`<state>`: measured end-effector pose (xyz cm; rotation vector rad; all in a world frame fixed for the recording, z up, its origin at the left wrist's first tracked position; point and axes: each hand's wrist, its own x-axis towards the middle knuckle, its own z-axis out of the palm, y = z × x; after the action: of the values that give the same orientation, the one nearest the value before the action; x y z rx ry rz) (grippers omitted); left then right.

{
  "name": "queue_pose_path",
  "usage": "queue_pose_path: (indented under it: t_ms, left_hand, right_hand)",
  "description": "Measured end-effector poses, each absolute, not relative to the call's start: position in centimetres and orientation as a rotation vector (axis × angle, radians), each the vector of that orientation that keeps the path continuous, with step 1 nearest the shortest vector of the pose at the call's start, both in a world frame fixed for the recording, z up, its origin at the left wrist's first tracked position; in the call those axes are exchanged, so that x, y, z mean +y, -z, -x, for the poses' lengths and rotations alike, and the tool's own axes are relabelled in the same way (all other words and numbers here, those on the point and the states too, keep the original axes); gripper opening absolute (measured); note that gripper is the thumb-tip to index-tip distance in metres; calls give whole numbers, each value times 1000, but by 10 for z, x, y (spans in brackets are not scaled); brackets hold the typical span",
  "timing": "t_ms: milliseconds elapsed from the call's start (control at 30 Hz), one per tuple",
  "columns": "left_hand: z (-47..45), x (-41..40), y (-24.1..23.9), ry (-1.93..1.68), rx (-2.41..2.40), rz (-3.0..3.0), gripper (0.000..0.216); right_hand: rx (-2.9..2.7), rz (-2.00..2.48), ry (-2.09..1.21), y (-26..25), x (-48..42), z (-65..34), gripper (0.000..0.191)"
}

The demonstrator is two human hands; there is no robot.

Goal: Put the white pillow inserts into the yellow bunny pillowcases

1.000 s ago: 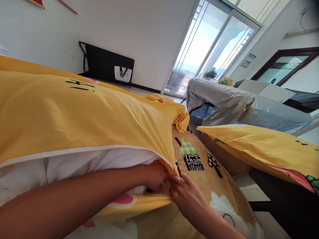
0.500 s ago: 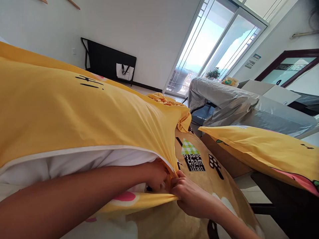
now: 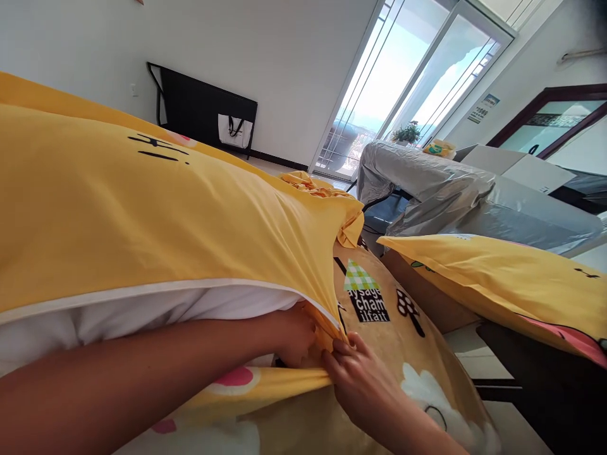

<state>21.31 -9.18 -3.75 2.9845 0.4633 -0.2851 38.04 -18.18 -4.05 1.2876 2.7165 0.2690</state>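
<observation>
A yellow pillowcase [image 3: 227,215] with a pale piped edge spreads across the left and centre, its long opening facing me. Inside it lies a white pillow [image 3: 190,311]. My left hand [image 3: 296,335] reaches through the opening, its fingers curled close to the inner fabric at the opening's right end; what they hold, if anything, is hidden. At that same end my right hand [image 3: 353,373] is closed on the pillowcase's edge, thumb and fingers pinching the cloth and drawing it taut.
Beneath lies a tan patterned blanket [image 3: 379,354]. On the right rests another yellow pillow [image 3: 502,278], above a dark surface [image 3: 545,385]. Farther back are plastic-covered furniture [image 3: 441,183], a white box [image 3: 516,167], a black panel [image 3: 199,107], a white tote bag [image 3: 234,131] and a sliding window [image 3: 408,82].
My right hand has shifted slightly at the pillowcase's edge, its fingers changing their pinch. My left hand stays inside the opening, a little turned. The view has moved slightly.
</observation>
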Motion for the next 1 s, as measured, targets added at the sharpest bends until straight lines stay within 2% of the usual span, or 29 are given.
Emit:
queue_pose_path:
  t_ms: [133,367,533,600,700,800,900,1000]
  left_hand:
    - [-211,-97,35,347,446,-3060,18]
    - [-210,-95,45,367,406,-3086,12]
    - [-202,-92,57,-129,58,-3126,12]
    - [-201,-92,60,-189,22,-3118,14]
    - [-203,-92,59,50,43,-3117,11]
    - [-207,-94,51,277,88,-3096,8]
    - [-210,-97,39,373,170,-3077,9]
    - [-211,-98,29,363,259,-3028,9]
  right_hand:
    - [2650,-1253,-270,42,-178,-376,9]
    - [2561,-1273,-368,45,-176,-367,9]
    - [2574,-1282,-472,46,-178,-368,9]
    - [2579,-1267,-435,45,-178,-369,10]
    - [2601,-1270,-471,46,-179,-370,10]
    - [2624,-1288,-678,51,-179,-370,14]
    - [2637,-1312,-840,55,-179,-369,16]
    - [2664,-1305,-886,54,-183,-370,5]
